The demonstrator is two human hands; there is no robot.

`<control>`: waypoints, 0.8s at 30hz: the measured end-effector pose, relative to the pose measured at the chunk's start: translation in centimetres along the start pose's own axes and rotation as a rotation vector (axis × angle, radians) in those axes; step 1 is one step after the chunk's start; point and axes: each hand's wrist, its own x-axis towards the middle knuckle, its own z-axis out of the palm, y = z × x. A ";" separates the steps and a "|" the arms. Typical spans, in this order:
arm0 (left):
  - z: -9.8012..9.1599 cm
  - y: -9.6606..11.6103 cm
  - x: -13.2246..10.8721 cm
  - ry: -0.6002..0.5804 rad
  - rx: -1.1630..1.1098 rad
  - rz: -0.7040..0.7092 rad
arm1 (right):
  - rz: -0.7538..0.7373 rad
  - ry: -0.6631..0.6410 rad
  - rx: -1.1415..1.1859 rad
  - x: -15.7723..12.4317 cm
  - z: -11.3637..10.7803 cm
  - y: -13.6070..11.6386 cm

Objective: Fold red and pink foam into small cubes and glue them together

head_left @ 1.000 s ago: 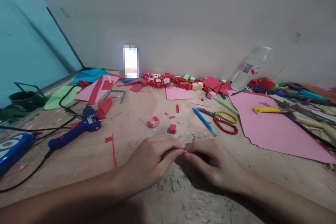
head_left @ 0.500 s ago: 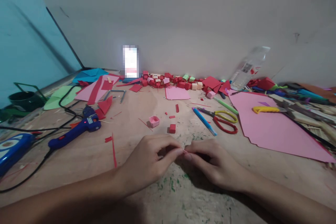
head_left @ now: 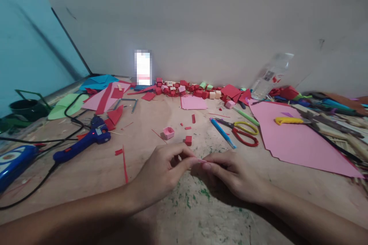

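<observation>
Between my fingertips is a small pink paper piece (head_left: 201, 161), seen nearly edge-on. My left hand (head_left: 168, 166) pinches its left end between thumb and forefinger. The other end sits in a pinch of my right hand (head_left: 232, 174). Fingers cover most of the piece, so its full shape is hidden. Just beyond my hands, a small red paper cube (head_left: 188, 140) rests on the wooden table (head_left: 201, 214). To its left stands an open pink paper box (head_left: 168, 133). A blue pen (head_left: 223, 133) and scissors (head_left: 244, 132) with yellow and red handles lie beyond my right hand.
A blue glue gun (head_left: 82, 143) with a black cord lies at left. Pink sheets (head_left: 299, 141) with a yellow-handled cutter (head_left: 290, 120) are at right. Many small paper cubes (head_left: 184, 88) line the wall, near a lit phone (head_left: 143, 68) and a tilted plastic bottle (head_left: 271, 76).
My hands have drawn slightly apart, my left shifting a little left, so more of the pink paper piece shows between the fingertips. Both hands keep their pinch.
</observation>
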 end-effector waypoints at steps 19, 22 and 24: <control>0.0 -0.8 0.2 0.093 -0.104 -0.077 | 0.078 0.078 -0.036 0.2 -0.1 -0.2; 0.0 -0.9 0.4 0.122 -0.127 -0.082 | 0.075 0.084 -0.010 0.2 -0.1 0.0; 0.0 -1.0 0.6 0.121 -0.109 -0.086 | 0.075 0.078 -0.016 0.2 -0.2 0.1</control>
